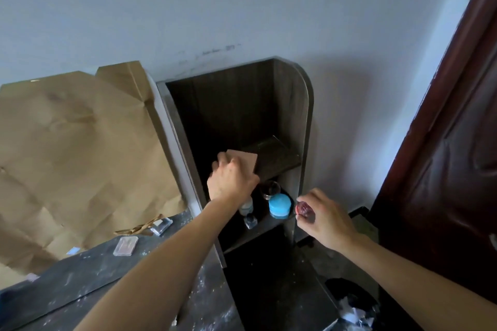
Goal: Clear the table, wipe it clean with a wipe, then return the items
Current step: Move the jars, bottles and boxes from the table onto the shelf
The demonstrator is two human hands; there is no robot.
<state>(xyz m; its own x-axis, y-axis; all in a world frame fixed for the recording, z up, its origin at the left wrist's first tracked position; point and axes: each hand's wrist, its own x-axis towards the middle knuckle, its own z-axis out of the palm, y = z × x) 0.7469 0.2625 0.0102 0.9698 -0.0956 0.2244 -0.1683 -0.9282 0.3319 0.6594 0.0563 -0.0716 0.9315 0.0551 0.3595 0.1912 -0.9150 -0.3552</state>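
My left hand [231, 180] reaches into the dark wooden shelf unit [295, 105] and grips a small tan box [244, 160] at the front of the upper shelf [277, 156]. My right hand [326, 216] hovers to the right of the unit, closed on a small reddish bottle [304, 209]. On the lower shelf stand a blue round jar [280, 205], a clear glass [270, 188], a white bottle [247, 207] and a small dark bottle [250, 220]. The dusty dark tabletop [113, 266] lies at the lower left.
Brown paper [75, 148] covers the panel behind the table. A pale flat case [125, 245], a clear case [161, 225] and a brown twisted strip [139, 227] lie on the table. A bin with crumpled paper [352, 309] sits low right, beside a dark red door [451, 142].
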